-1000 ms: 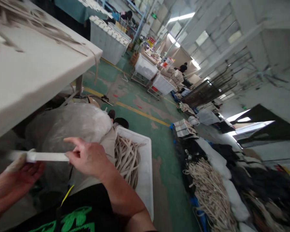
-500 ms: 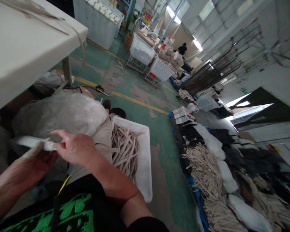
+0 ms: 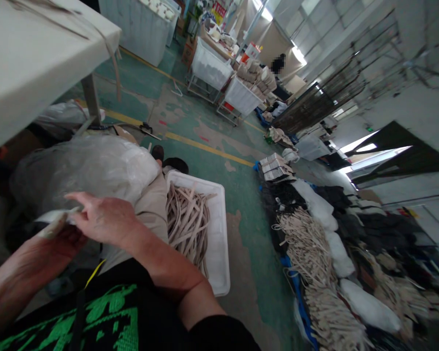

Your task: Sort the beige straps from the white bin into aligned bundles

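A small white strip-like thing [image 3: 50, 216], blurred and of a kind I cannot make out, sits between my two hands. My left hand [image 3: 60, 246] is palm up with its fingers curled, and the thumb, which has a pale covering, presses against the white strip. From the right, my right hand [image 3: 104, 217] pinches the near end of the strip, its index finger stretched out to the left. Just behind both hands, a large clear plastic bag [image 3: 91, 168] lies over my lap area. Part of the strip is hidden by the fingers.
A white bin [image 3: 219, 234] with many beige flat straps [image 3: 188, 219] stands beside my right leg. A covered table [image 3: 47, 58] is at the upper left. Bundles of beige straps [image 3: 307, 243] lie on a blue pallet to the right. Wheeled white carts [image 3: 212, 70] and a person stand farther back.
Both hands have shifted slightly left in view, still together on the white strip. Less of the strip shows to the left. The whole scene has moved a little up and left.
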Available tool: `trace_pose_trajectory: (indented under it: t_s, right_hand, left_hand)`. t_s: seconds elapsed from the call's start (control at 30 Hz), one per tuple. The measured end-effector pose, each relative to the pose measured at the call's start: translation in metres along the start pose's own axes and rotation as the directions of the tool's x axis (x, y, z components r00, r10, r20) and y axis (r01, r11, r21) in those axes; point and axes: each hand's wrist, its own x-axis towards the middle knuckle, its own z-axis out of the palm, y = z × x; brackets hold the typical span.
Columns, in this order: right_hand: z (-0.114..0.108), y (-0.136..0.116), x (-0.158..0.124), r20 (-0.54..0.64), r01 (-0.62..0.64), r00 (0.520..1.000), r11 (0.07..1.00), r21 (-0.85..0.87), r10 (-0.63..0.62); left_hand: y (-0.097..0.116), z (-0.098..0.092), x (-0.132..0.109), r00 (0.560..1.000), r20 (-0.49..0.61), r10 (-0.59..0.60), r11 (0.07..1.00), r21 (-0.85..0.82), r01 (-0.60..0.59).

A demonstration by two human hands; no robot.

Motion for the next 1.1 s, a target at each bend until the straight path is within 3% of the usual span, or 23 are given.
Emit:
trace_pose_trajectory:
  t_s: [0.17,0.3,0.37,0.53,0.63,0.73,0.9,1.1]
  right_hand:
    - [-0.01,0.011,-0.01,-0.024,0.045,0.999,0.989,0.139,-0.042]
    - [-0.002,0.015,-0.003,-0.075,0.033,0.997,0.973,0.23,-0.016]
    - [0.006,0.018,0.005,-0.064,0.03,0.998,0.957,0.288,-0.012]
    - [0.007,0.038,0.001,0.02,0.079,0.995,0.877,0.474,-0.1]
    - [0.001,0.042,-0.008,-0.027,0.128,0.99,0.824,0.552,-0.135]
    - [-0.001,0.039,-0.008,-0.137,0.275,0.962,0.833,0.48,-0.238]
    - [0.01,0.035,0.004,-0.246,0.53,0.848,0.766,0.364,-0.47]
    - [0.035,0.025,0.032,-0.318,0.604,0.788,0.764,0.229,-0.527]
  left_hand:
    - [0.005,-0.02,0.022,0.991,-0.05,0.125,0.982,-0.135,-0.131]
    - [-0.012,-0.029,0.019,0.974,0.217,0.066,0.984,-0.174,-0.028]
    - [-0.019,-0.027,0.028,0.965,0.247,0.091,0.974,-0.224,-0.034]
    - [-0.004,-0.041,0.046,0.977,0.133,0.168,0.934,-0.337,-0.115]
    - [0.003,-0.05,0.046,0.984,0.124,0.128,0.928,-0.364,-0.075]
    - [0.003,-0.053,0.047,0.983,0.158,0.098,0.926,-0.377,-0.032]
    - [-0.004,-0.058,0.047,0.97,0.23,0.085,0.932,-0.363,0.004]
    - [-0.009,-0.059,0.035,0.911,0.398,0.107,0.943,-0.332,0.034]
